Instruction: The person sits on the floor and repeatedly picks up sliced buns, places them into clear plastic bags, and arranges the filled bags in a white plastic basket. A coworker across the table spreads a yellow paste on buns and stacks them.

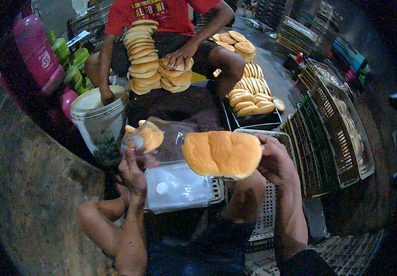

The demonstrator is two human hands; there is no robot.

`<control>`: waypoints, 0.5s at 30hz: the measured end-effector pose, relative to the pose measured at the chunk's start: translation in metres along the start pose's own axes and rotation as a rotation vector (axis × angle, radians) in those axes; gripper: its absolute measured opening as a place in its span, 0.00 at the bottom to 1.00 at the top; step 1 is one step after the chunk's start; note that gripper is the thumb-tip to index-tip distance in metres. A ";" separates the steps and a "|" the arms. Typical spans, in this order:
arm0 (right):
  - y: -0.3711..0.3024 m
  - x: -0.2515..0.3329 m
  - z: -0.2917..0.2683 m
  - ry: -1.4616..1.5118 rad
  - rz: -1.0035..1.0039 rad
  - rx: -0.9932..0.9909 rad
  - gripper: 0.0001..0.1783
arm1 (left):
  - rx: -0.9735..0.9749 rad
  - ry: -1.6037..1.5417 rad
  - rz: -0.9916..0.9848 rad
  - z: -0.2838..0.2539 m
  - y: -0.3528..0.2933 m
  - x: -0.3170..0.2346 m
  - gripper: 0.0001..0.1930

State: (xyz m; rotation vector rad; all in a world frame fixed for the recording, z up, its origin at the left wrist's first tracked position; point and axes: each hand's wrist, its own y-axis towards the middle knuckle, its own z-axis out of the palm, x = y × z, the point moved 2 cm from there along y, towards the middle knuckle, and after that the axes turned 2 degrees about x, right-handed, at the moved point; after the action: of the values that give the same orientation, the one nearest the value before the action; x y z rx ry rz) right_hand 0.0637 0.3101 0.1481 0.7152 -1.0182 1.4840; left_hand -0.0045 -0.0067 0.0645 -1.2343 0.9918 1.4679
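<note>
My right hand (279, 161) grips one end of a flat golden-brown bread loaf (221, 154), holding it up in front of me. To its left, my left hand (134, 168) pinches a clear plastic bag (173, 133), whose far side reaches toward the loaf. The loaf appears to be outside the bag, though its left end is close to the film. A stack of clear plastic bags (180, 188) lies just below, between my knees, with a round white piece on top. Pieces of bread (150, 138) show behind or through the bag film.
Across from me a person in a red shirt (161, 18) rests a hand on stacked buns (142, 60) and reaches into a white bucket (99, 117). More buns fill a dark tray (256, 122) at right. Plastic crates (331, 133) stand far right; pink containers (37, 50) stand left.
</note>
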 end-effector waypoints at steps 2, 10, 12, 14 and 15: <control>-0.007 0.004 -0.012 -0.031 -0.038 -0.025 0.24 | 0.082 0.256 0.127 -0.011 -0.001 -0.008 0.28; 0.020 -0.013 -0.027 -0.311 -0.214 0.078 0.12 | -0.023 0.160 0.210 -0.056 0.034 0.018 0.24; 0.036 -0.031 -0.017 -0.628 -0.285 -0.043 0.13 | -0.151 0.061 0.071 -0.055 0.037 0.020 0.21; 0.041 -0.056 0.001 -1.172 -0.303 -0.460 0.19 | -0.212 0.020 0.040 -0.045 0.026 0.017 0.17; 0.040 -0.072 0.017 -1.007 -0.349 -0.346 0.22 | -0.158 -0.062 0.050 -0.036 0.013 0.016 0.17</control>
State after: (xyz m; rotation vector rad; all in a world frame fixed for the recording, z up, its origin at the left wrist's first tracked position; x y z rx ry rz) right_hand 0.0350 0.2627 0.0843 1.3441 -1.7257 0.5614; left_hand -0.0102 -0.0421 0.0430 -1.2751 0.8850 1.6398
